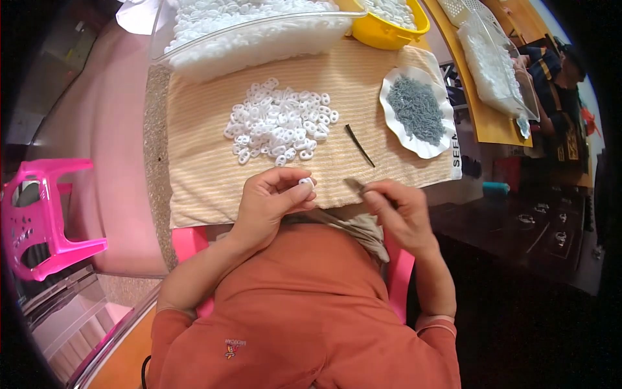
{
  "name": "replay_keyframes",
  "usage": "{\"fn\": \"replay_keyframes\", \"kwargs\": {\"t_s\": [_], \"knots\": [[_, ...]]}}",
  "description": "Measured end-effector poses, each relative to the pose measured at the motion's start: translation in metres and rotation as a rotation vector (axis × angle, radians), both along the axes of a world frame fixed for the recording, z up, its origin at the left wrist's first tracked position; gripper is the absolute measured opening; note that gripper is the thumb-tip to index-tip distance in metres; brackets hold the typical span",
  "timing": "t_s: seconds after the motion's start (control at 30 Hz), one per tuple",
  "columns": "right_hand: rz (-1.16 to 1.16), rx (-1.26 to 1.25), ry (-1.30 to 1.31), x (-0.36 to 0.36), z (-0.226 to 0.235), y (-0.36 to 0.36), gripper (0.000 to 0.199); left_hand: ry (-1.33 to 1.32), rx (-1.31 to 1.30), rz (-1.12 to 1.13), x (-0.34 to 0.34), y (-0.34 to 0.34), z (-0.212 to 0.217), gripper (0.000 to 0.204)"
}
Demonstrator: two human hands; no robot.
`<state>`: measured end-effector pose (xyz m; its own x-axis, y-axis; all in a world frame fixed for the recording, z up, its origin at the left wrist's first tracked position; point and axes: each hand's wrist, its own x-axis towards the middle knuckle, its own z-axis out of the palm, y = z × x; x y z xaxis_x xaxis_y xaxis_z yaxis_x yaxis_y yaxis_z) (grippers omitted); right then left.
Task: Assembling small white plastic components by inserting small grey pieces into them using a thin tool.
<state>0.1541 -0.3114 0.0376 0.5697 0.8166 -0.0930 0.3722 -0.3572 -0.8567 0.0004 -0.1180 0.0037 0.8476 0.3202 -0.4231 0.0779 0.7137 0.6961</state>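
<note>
pinching one small white plastic piece (pixel 306 183) tight between thumb and fingers of the left hand (pixel 272 198), just above the near part of the striped cloth (pixel 201 194), and gripping a small flat metal blade (pixel 354 185) in the right hand (pixel 403 211), tip apart from the piece. seemingly mid-job on this one, with a big heap of two-holed white pieces (pixel 278 123) left just ahead and plenty of grey slivers (pixel 416 110) in the frilled white dish (pixel 424 150) to the right. spotting no separate finished group, so unable to tell done from undone in that heap.
</note>
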Motion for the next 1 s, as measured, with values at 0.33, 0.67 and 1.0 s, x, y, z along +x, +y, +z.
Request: {"fn": "replay_keyframes", "kwargs": {"t_s": [0.33, 0.67, 1.0], "knots": [[0.01, -0.102, -0.027, -0.029, 0.01, 0.032, 0.02, -0.072, 0.047, -0.017, -0.01, -0.001, -0.001, 0.027], [0.021, 0.018, -0.213, -0.033, 0.0, 0.031, 0.009, -0.071, 0.057, -0.022, -0.01, 0.0, -0.004, 0.025], [0.051, -0.095, -0.156, -0.033, 0.004, 0.032, 0.018, -0.049, 0.097, -0.056, -0.012, -0.002, -0.01, 0.03]]}}
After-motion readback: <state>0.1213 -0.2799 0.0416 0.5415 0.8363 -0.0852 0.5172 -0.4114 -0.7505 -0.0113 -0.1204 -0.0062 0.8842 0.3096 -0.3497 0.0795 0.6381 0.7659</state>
